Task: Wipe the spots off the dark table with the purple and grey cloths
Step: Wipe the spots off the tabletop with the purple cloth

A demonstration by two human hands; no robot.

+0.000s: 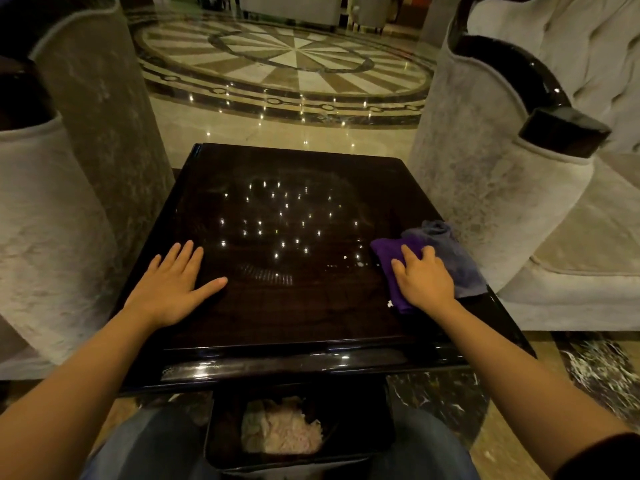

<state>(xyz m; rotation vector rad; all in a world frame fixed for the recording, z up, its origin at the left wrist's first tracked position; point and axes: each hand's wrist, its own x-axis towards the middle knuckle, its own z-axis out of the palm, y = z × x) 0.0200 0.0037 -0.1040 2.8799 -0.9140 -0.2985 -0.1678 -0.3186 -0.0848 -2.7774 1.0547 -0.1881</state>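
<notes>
The right hand (424, 278) lay flat, fingers spread, pressing the purple cloth (391, 258) at the table's (277, 317) right edge, grey cloth (450, 251) just behind. The left hand (173, 285) rested open, empty. Wiping looked barely begun (pale spots (360, 264) sat beside the cloth); a leftward sweep seemed next.

1. A polished marble floor (277, 133) stretches away, cream and glossy, catching small points of ceiling light.
2. Far off, a big round inlay (287, 60) fans out in wedges of beige and brown, ringed by a dark patterned border.
3. A pale grey velvet armchair (491, 188) with a glossy black arm stands on the right.
4. On the left rises the tall back of another grey velvet chair (93, 109).
5. At the far end, more light upholstered seats (294, 8) stand in dimmer light.
6. Near the bottom sits a dark bin (298, 427) holding crumpled pale paper.
</notes>
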